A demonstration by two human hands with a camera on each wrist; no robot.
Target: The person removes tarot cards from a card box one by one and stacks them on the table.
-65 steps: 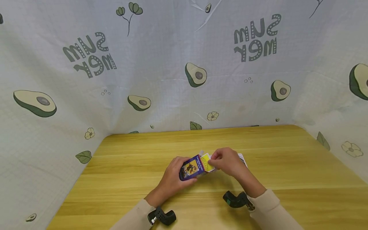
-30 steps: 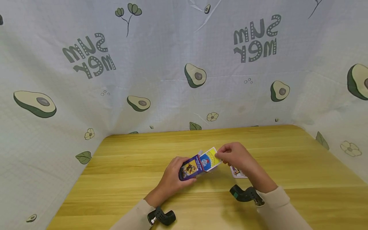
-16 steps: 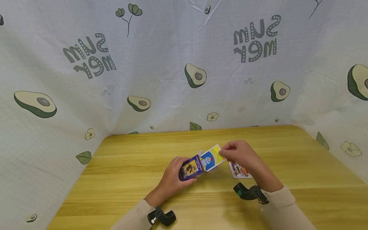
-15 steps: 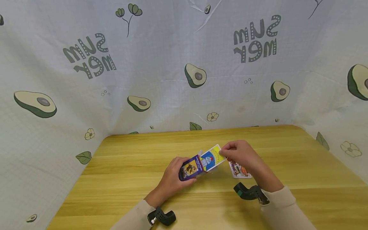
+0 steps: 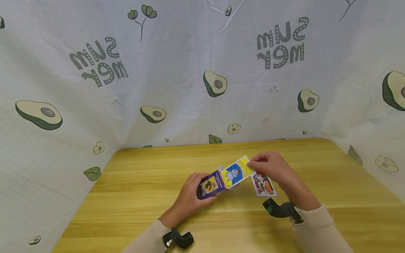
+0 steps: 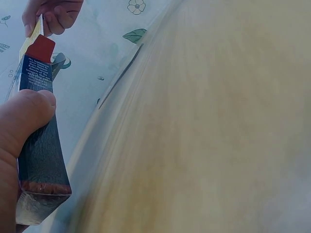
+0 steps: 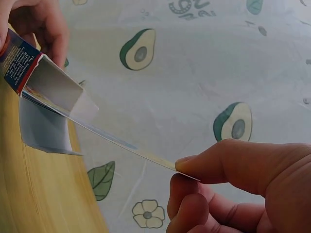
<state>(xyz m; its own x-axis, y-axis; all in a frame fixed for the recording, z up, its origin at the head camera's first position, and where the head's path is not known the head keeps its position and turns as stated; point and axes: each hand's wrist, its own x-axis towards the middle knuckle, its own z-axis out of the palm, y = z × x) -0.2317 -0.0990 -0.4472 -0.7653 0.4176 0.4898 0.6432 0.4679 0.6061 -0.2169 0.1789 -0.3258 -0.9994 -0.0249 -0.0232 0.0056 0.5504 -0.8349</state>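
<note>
My left hand [image 5: 188, 192] grips a dark blue tarot card box [image 5: 210, 185], tilted up to the right, its thumb along the narrow side in the left wrist view. The box's end flaps [image 7: 46, 127] stand open. A tarot card [image 5: 237, 172] with a figure in front of a blue cloth and yellow cups slides partway out of the opening. At its outer end, my right hand [image 5: 272, 168] pinches the card between thumb and fingers. Below that hand, face up on the table, lies another colourful card [image 5: 264, 186], its upper part covered by the hand.
A wood-grain table [image 5: 152, 182] spreads around both hands. Behind it hangs a pale cloth [image 5: 183, 52] printed with avocados, leaves and flowers. Each wrist wears a black camera mount [image 5: 178, 239].
My right hand has drawn the card further out of the box, up and to the right. More of its picture and of the card on the table shows. The left hand stays put.
</note>
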